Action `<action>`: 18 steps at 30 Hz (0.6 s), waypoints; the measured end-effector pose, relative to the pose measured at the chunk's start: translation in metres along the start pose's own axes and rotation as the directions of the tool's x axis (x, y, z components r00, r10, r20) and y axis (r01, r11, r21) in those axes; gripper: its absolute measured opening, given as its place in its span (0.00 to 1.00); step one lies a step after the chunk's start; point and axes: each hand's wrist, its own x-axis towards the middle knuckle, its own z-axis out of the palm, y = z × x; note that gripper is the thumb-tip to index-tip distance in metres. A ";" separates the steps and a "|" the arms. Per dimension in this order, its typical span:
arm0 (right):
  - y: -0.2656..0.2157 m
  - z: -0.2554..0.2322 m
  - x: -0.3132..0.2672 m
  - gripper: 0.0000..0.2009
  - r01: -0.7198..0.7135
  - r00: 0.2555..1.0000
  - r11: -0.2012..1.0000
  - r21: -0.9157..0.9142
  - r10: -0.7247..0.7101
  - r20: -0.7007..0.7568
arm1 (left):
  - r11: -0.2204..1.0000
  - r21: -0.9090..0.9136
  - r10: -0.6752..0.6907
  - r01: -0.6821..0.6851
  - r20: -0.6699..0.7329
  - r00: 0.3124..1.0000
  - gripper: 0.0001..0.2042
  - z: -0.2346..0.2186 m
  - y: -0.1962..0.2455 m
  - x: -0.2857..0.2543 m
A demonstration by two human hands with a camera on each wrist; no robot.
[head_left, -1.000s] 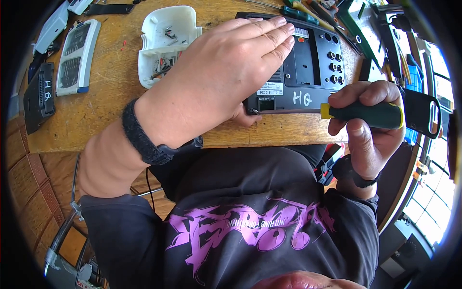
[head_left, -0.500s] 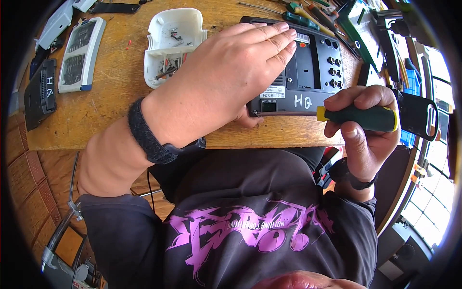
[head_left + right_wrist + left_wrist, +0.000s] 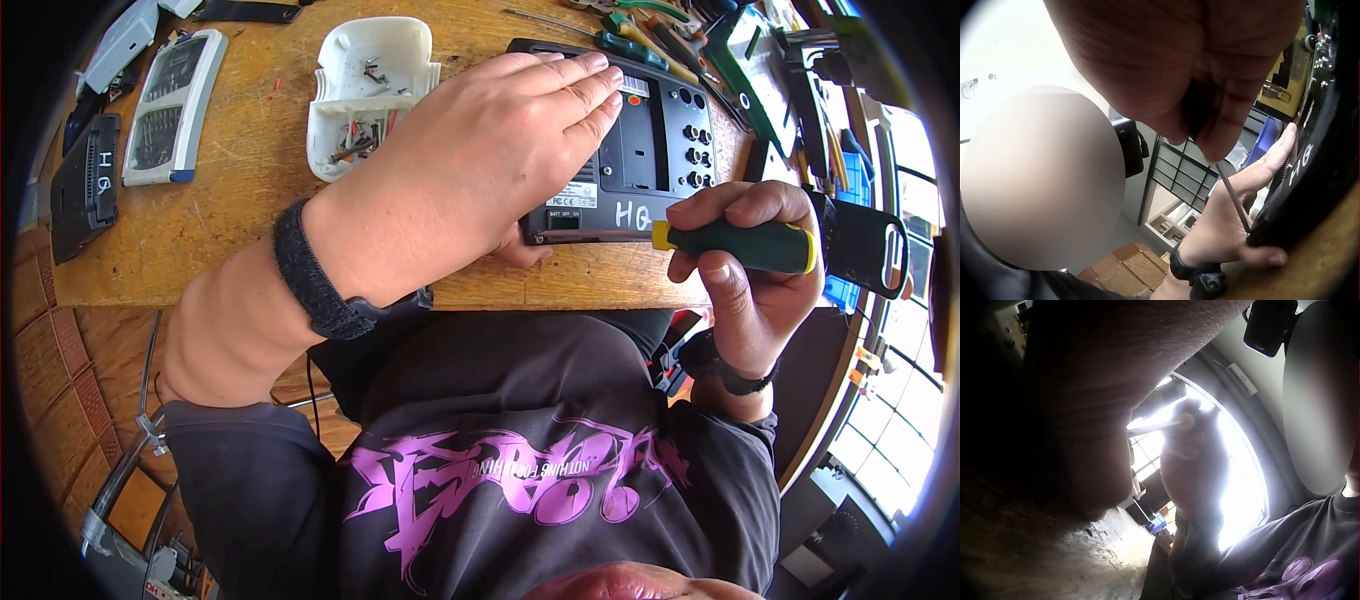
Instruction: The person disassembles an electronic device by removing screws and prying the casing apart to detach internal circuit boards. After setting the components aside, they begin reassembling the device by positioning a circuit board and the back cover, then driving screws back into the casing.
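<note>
A dark green and yellow screwdriver [image 3: 745, 247] is gripped in my right hand [image 3: 775, 305], thumb and fingers round the handle. Its thin shaft [image 3: 1233, 197] reaches the lower corner of a black monitor in the right wrist view. That monitor [image 3: 630, 150] lies back side up on the wooden bench, with round connectors and "HQ" written in white. Across its left part my left hand [image 3: 480, 160] presses with fingers straight, the thumb at the near edge by the corner. The left hand covers much of the monitor's back. In the left wrist view the right hand is backlit and dim.
Left of the monitor stands a white plastic box [image 3: 340, 60] holding loose screws. Farther left are a bit case [image 3: 192, 110] and a black "HQ" part [image 3: 85, 190]. Hand tools [image 3: 645, 50] crowd the far right; a slotted black plate [image 3: 865, 240] sits behind the right hand.
The right hand and screwdriver have shifted slightly left, closer to the monitor's corner. The bench and monitor sit slightly farther right in the head view. The left hand keeps its place on the monitor.
</note>
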 end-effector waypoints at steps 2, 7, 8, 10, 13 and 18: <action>0.000 0.000 0.000 0.22 0.012 1.000 1.000 -0.005 -0.012 0.001 | 0.999 0.043 0.012 -0.012 0.004 1.000 0.52 -0.001 0.001 0.000; 0.000 0.000 0.000 0.24 0.085 0.996 0.988 -0.127 -0.085 0.001 | 0.998 0.068 0.018 -0.019 0.017 1.000 0.53 -0.001 0.001 0.001; 0.000 -0.002 0.000 0.23 0.107 0.994 0.990 -0.089 -0.107 0.009 | 0.998 0.068 0.017 -0.018 0.016 1.000 0.53 0.000 0.001 0.000; 0.000 -0.002 0.000 0.22 0.129 0.992 0.990 -0.052 -0.128 0.016 | 0.999 -0.032 -0.013 0.013 0.014 1.000 0.56 0.002 0.001 -0.001; -0.002 -0.003 -0.001 0.22 0.136 0.990 0.990 -0.039 -0.137 -0.020 | 0.997 0.080 0.021 -0.023 0.022 1.000 0.53 -0.002 0.001 0.000; -0.005 -0.002 -0.002 0.23 0.141 0.990 0.990 -0.017 -0.141 0.030 | 0.996 0.083 0.023 -0.023 0.006 1.000 0.52 -0.001 0.001 0.000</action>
